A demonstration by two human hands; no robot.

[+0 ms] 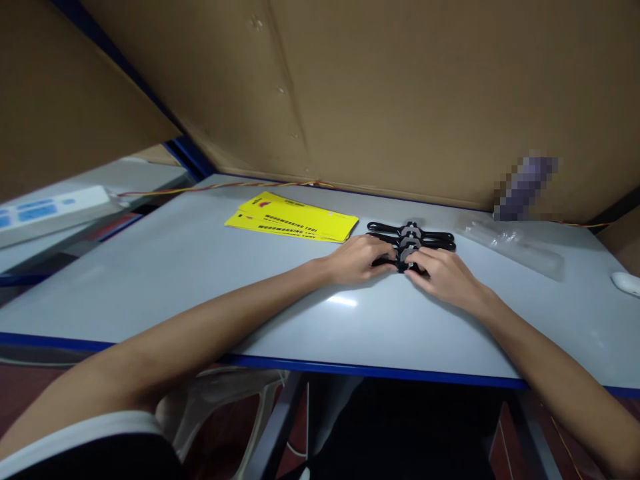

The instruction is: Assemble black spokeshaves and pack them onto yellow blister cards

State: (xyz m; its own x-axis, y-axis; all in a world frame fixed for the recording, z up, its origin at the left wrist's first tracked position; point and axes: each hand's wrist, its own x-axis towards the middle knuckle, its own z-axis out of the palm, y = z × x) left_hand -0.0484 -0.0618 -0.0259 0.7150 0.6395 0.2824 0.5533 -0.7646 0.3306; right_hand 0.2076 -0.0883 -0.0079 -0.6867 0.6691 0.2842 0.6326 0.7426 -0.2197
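Note:
Several black spokeshaves [411, 233] with grey middle plates lie in a row on the grey table, one behind another. At the near end of the row, my left hand [361, 259] is closed around the left handle of the closest spokeshave. My right hand [441, 272] closes over that tool's middle and right handle, thumb and fingers by the grey plate. My fingers cover most of this nearest spokeshave. Just behind my left hand lie yellow cards [295, 215] printed "WOODWORKING TOOL", overlapping each other.
Clear plastic bags [520, 247] lie right of the spokeshaves. A blurred-out purple object [526, 188] stands behind them. A white rounded object [626, 283] sits at the right edge. Cardboard panels [380, 87] wall the back; a white power strip [60, 210] is at left.

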